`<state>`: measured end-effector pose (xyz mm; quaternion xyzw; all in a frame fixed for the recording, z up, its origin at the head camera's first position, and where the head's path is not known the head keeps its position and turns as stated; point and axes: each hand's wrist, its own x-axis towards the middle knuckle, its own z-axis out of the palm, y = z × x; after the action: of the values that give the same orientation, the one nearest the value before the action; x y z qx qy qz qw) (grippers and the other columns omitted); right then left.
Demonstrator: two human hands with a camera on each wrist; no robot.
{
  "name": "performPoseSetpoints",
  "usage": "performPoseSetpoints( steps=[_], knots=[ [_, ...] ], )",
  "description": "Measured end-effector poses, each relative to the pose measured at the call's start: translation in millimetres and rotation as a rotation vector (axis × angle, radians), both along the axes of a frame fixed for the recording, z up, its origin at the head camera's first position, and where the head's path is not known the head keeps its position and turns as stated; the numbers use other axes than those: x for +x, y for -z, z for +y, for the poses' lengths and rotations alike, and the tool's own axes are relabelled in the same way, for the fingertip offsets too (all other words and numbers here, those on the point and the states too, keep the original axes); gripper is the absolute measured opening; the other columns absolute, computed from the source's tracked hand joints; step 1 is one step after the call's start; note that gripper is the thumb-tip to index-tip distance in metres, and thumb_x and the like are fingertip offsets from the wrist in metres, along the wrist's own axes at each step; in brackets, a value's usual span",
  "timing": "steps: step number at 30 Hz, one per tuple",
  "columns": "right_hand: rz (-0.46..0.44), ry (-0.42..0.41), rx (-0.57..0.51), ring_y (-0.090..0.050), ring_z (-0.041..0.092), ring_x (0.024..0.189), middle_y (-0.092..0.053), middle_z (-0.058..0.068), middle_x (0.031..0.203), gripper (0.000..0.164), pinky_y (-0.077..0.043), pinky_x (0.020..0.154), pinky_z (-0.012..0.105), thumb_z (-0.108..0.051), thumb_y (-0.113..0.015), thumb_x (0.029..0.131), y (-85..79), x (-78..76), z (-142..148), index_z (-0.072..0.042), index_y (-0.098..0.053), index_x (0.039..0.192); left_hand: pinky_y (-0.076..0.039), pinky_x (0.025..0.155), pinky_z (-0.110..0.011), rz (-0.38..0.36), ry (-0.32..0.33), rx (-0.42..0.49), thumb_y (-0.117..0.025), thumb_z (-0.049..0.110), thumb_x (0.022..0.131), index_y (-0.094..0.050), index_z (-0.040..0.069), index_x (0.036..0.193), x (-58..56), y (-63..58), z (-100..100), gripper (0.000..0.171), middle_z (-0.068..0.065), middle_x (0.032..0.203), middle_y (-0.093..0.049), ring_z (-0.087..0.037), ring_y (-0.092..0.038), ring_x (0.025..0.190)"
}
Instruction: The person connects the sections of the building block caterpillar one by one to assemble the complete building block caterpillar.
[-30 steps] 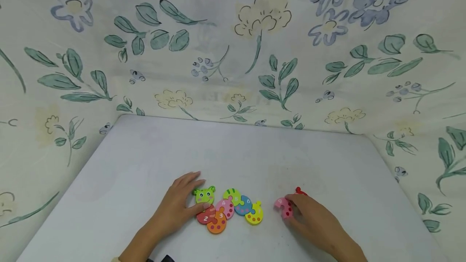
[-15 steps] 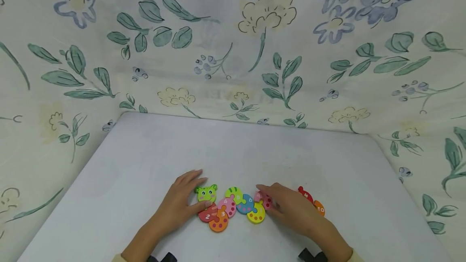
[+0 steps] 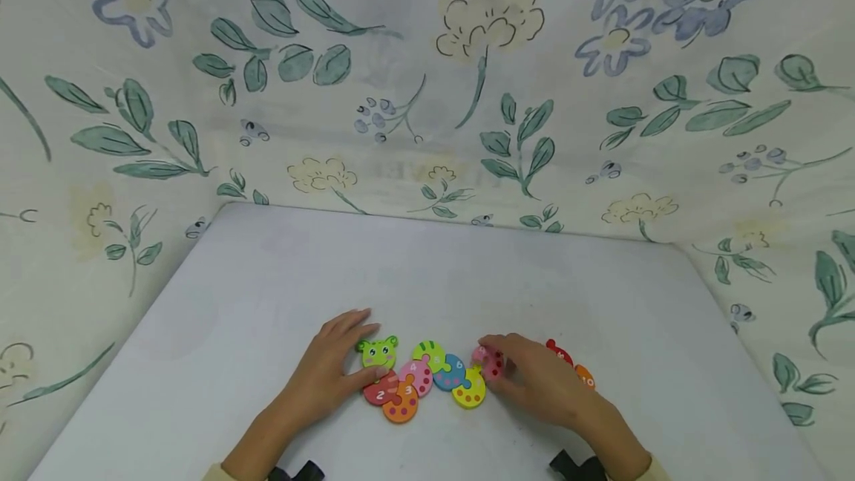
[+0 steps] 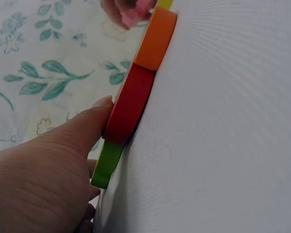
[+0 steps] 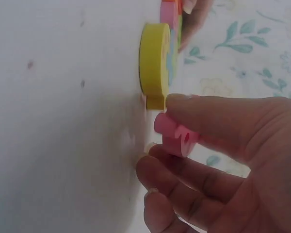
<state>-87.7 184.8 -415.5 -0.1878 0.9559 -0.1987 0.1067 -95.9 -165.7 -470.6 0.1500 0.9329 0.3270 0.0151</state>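
Observation:
A caterpillar number puzzle lies partly joined on the white table. Its green head piece [image 3: 378, 354] sits at the left, joined to the red piece 2 [image 3: 381, 395], orange piece 3 [image 3: 401, 410] and several more up to a yellow piece [image 3: 470, 392]. My left hand [image 3: 326, 366] rests beside the head with fingers extended, its thumb touching the red piece. Between thumb and fingers, my right hand [image 3: 541, 383] pinches a pink dotted piece [image 3: 493, 365] beside the yellow one's knob. In the right wrist view, the pink piece [image 5: 177, 141] is tilted and appears apart from the yellow piece [image 5: 154, 60].
To the right, partly behind the right hand, lie a red piece [image 3: 558, 349] and an orange piece 10 [image 3: 585, 376]. The white table [image 3: 427, 273] meets a floral cloth [image 3: 401, 117] at its back and sides. Dark wrist straps show at the lower edge.
My right hand has carried the pink piece left to the yellow piece, then shifted it slightly right, uncovering the red and orange pieces behind. My left hand has stayed in place.

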Motion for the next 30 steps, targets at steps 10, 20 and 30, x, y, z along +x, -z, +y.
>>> performPoseSetpoints(
  steps=[10, 20, 30],
  knots=[
    [0.149, 0.201, 0.132, -0.062, 0.033, 0.109, -0.066, 0.017, 0.129, 0.072, -0.059, 0.090, 0.052, -0.029, -0.087, 0.086, 1.8, 4.7, 49, -0.005, -0.057, 0.147, -0.032, 0.120, -0.060, -0.014, -0.010, -0.017, -0.087, 0.043, 0.085, -0.061, 0.017, 0.147, 1.5, -4.4, 2, 0.072, -0.002, 0.163, -0.042, -0.030, -0.032, 0.152],
    [0.114, 0.229, 0.156, -0.065, 0.033, 0.099, -0.068, 0.017, 0.116, 0.059, -0.061, 0.083, 0.053, -0.020, -0.086, 0.084, 1.6, 9.4, 62, 0.004, -0.063, 0.133, -0.030, 0.121, -0.060, -0.010, 0.000, 0.005, -0.086, 0.043, 0.086, -0.060, 0.016, 0.148, 0.9, -1.7, 1, 0.073, -0.002, 0.164, -0.041, -0.030, -0.031, 0.153],
    [0.154, 0.154, 0.030, -0.060, 0.012, 0.084, -0.063, -0.002, 0.106, 0.052, -0.057, 0.071, 0.022, -0.021, -0.087, 0.085, -11.2, 6.8, 15, -0.015, -0.068, 0.134, -0.031, 0.120, -0.061, 0.023, 0.003, 0.009, -0.088, 0.043, 0.085, -0.061, 0.014, 0.147, 0.2, -1.4, 0, 0.073, -0.004, 0.163, -0.043, -0.031, -0.033, 0.152]
  ],
)
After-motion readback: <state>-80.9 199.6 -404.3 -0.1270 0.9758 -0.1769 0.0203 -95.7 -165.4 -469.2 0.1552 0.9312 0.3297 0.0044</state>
